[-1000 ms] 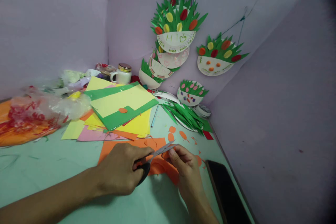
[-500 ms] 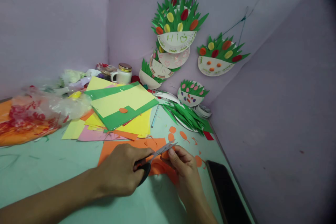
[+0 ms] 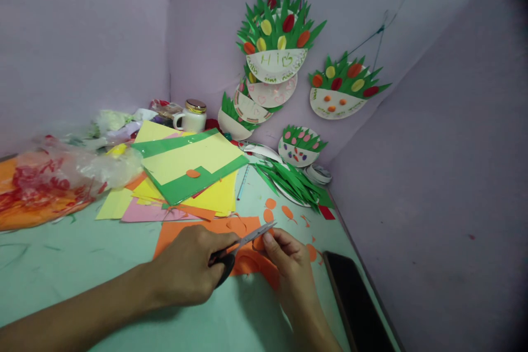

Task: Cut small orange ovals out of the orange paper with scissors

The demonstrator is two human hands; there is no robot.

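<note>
My left hand is wrapped round the black handles of a pair of scissors, whose silver blades point right and slightly away from me. My right hand pinches a piece of orange paper at the blades. The orange sheet lies on the pale green table under both hands. Small orange oval cut-outs are scattered just beyond the blades.
A stack of yellow, green and pink sheets lies further back. A plastic bag sits at the left, a white mug at the back. Green paper leaves and paper-plate crafts line the wall. A dark phone lies at the right edge.
The scissors blades have closed a little and shifted slightly left. My right hand has turned the orange piece slightly. The rest is unchanged.
</note>
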